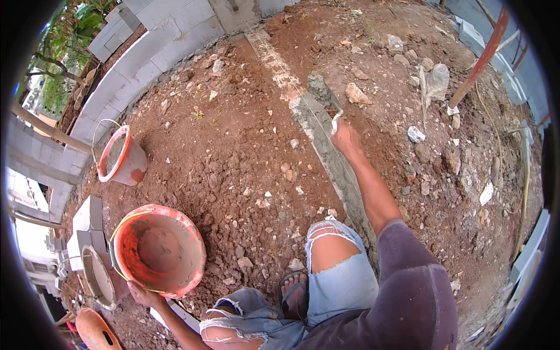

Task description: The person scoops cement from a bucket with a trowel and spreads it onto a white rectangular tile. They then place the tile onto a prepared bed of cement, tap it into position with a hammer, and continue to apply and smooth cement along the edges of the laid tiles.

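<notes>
In my right hand is a trowel, gripped by its handle. Grey mortar covers its blade, just over a narrow footing strip running away from me. Wet mortar lies along the near part of this strip, and a thin string line passes above it. My left hand holds the lower rim of an orange bucket, near the end of its yellow handle. The bucket tilts toward me, showing a mortar-smeared inside with grey-brown residue at the bottom. Part of my left fingers is hidden behind the rim.
Another bucket stands on the dirt at the left, and a grey-filled one sits beside pale blocks. A low block wall curves along the left. Stones and a leaning reddish pole are at the right.
</notes>
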Available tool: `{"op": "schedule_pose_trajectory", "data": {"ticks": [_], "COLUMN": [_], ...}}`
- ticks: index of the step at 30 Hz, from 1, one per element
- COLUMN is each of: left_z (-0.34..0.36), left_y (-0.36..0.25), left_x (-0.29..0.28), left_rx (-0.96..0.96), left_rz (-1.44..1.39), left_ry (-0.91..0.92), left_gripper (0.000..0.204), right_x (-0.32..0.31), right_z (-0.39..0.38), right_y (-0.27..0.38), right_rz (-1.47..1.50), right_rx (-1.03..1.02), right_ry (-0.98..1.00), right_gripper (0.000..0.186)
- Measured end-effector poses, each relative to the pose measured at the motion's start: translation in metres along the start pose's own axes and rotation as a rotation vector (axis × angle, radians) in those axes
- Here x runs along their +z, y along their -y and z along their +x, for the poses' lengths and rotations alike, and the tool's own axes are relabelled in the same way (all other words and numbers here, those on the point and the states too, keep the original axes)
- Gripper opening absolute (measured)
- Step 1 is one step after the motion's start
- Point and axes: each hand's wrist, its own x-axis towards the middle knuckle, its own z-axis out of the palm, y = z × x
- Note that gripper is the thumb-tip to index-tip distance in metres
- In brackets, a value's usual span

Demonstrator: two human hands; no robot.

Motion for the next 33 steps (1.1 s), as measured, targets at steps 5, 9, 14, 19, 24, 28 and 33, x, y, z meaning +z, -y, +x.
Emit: {"op": "schedule_pose_trajectory", "data": {"ticks": [5,9,14,19,24,28,33], "left_z": [0.006,0.017,-0.001,0.008,0.000,-0.011,-0.024], "left_y": [-0.001,0.034,-0.006,0.001,0.001,-0.020,-0.036], "left_x": [-0.007,-0.032,-0.008,-0.009,0.014,0.001,0.006], "left_rx": [-0.043,0.122,-0.096,-0.022,-0.008,0.022,0.131], "left_rz": [-0.034,0.339,0.146,0.192,0.133,0.127,0.154], "left_ry": [-0.028,-0.023,-0.012,0.016,-0.005,0.042,0.025], "left_gripper": [0.053,0.054,0.058,0.061,0.055,0.049,0.047], "right_x": [0.031,0.029,0.034,0.063,0.066,0.022,-0.020], "right_z": [0.049,0.031,0.063,0.144,0.189,0.178,0.101], "right_y": [-0.010,-0.042,-0.074,-0.044,-0.050,-0.044,-0.067], "right_rz": [0.187,0.327,0.345,0.055,-0.395,-0.455,-0.111], "right_rx": [0.091,0.052,0.050,-0.066,-0.309,-0.176,-0.085], "right_ry": [0.096,0.165,0.229,0.239,0.471,0.745,0.616], "right_gripper": [0.042,0.051,0.039,0.031,0.027,0.031,0.029]}}
